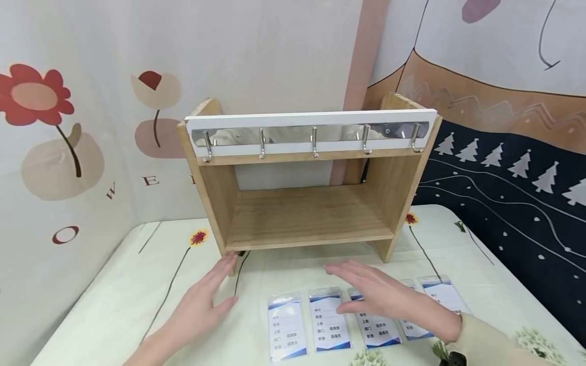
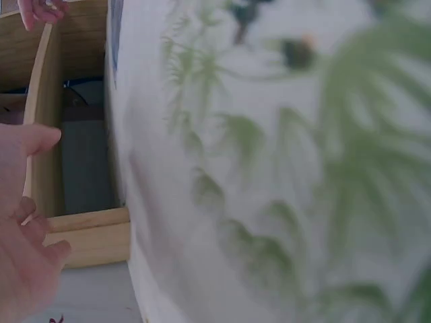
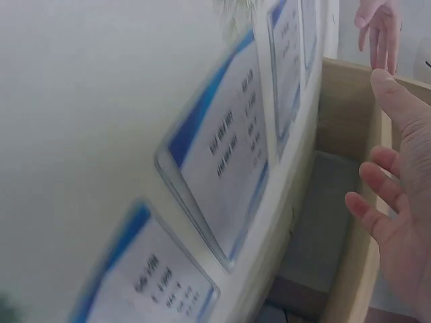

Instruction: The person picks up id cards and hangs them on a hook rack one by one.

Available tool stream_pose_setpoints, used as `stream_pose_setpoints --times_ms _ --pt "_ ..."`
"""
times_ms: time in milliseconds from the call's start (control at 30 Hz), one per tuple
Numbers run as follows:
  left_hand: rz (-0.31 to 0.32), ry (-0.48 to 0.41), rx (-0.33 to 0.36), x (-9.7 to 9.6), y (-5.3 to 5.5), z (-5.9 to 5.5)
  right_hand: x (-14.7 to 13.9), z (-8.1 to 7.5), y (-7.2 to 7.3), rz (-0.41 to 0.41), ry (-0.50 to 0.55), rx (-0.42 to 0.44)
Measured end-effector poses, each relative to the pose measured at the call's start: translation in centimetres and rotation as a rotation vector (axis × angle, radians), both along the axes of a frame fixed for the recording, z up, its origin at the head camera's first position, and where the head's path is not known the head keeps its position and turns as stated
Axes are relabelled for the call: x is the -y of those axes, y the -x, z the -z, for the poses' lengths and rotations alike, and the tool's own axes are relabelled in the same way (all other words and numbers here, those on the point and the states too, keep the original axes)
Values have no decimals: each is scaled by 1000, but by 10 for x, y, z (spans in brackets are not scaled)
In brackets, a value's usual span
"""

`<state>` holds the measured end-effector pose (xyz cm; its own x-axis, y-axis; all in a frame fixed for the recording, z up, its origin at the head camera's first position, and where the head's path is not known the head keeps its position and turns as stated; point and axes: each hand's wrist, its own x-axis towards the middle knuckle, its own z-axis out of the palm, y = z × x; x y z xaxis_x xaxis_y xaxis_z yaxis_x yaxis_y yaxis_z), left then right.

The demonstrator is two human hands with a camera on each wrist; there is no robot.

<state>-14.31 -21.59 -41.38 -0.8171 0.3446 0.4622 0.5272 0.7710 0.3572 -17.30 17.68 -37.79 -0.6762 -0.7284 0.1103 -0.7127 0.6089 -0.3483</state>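
A small wooden shelf (image 1: pixel 311 216) stands on the table, with a white rail (image 1: pixel 288 120) across its top front bearing several metal hooks (image 1: pixel 314 142). My left hand (image 1: pixel 199 302) has its fingers extended, fingertips right at the shelf's lower left leg; nothing is in its grasp. Over the row of card holders reaches my right hand (image 1: pixel 373 287), fingers stretched toward the left and thumb apart, holding nothing. Below it lie several clear badge holders (image 1: pixel 287 328) with white and blue printed cards; the hand and forearm partly cover some of them. The right wrist view shows badge holders (image 3: pixel 219 148) close up.
A pale tablecloth (image 1: pixel 174 254) with printed flowers covers the table. Behind hangs a light curtain (image 1: pixel 284 56) with flower and letter prints. On the right is a dark cloth (image 1: pixel 499 203) with white tree prints. The shelf's raised board leaves a gap above the table.
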Motion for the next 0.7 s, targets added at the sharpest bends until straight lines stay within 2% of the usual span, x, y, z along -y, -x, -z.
stream_pose_setpoints --times_ms 200,400,533,700 --pt "-54 -77 -38 4 2 7 11 8 3 27 37 72" --pt "-146 -231 -28 3 1 3 19 17 8 22 67 121" --pt "-206 -298 6 3 2 1 25 24 11 17 86 163" --pt "-264 -356 124 3 4 1 33 32 13 22 89 201"
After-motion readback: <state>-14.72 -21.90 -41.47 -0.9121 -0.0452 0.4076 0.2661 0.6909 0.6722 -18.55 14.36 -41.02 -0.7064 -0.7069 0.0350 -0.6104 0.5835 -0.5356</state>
